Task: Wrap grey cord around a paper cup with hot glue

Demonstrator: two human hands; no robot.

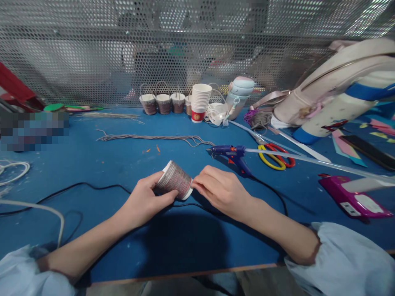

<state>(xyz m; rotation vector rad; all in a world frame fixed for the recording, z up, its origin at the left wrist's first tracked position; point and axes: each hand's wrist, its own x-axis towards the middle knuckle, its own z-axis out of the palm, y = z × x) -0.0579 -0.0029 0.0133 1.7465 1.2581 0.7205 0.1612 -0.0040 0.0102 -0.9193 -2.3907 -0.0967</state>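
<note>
Grey-and-reddish cord-wrapped white paper cup tilts over the blue tabletop | wrapping nearly covers it, rim and base edges bare, no handle visible | left fingers curl around it | right fingers pinch at its base, anything between them hidden | small cord-wrapped cups with loop handles stand behind

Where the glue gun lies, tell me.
In the head view, the glue gun lies on the table just beyond the right hand, left of the scissors.

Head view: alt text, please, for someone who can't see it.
The left hand grips a tilted, cord-wrapped paper cup over a blue table while the right hand pinches at one end. Beyond lie a glue gun, grey cords and scissors.
</note>
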